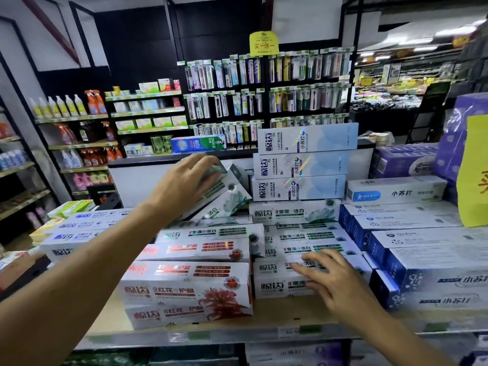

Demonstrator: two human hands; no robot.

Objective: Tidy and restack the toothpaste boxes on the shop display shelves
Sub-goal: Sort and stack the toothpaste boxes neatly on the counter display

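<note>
Toothpaste boxes fill a stepped display. My left hand [191, 178] reaches to the back and grips a white box with green flower print [224, 196] that lies tilted, its far end raised. My right hand [327, 276] lies flat, fingers spread, on the front green-print boxes [274, 278]. Red-flower boxes [184, 291] are stacked at front centre. Three pale blue boxes [301, 167] are piled at the back. Blue-and-white boxes [427, 262] fill the right side.
The shelf's front edge [237, 336] carries price labels. A yellow sign [475, 175] hangs at right beside purple packs [406, 162]. Toothbrush racks [264, 96] and cleaning bottles [79, 133] line the back wall. More white boxes [79, 228] lie at left.
</note>
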